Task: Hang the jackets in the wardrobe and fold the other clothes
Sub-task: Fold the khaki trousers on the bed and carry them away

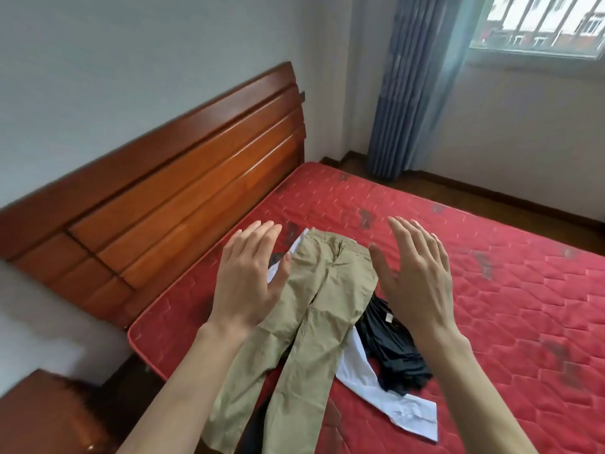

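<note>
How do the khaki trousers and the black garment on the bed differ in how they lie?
The khaki trousers lie spread flat, legs straight; the black garment is bunched in a heap. The trousers lie between the open hands; the black garment lies right of them. Both rest over a white garment on the red mattress.

Left hand: my left hand (pixel 250 273) is held above the waist end of the trousers, fingers straight and spread, holding nothing.
Right hand: my right hand (pixel 414 273) is raised opposite it, palm turned inward, fingers straight.
Trousers: khaki trousers (pixel 304 322) lie flat on the red mattress (pixel 491 290), legs pointing toward me.
Under them: a white garment (pixel 383 388) and a dark garment (pixel 393 348) stick out on the right.
Behind: wooden headboard (pixel 183 191), blue curtain (pixel 409 93), window (pixel 540 24).
</note>
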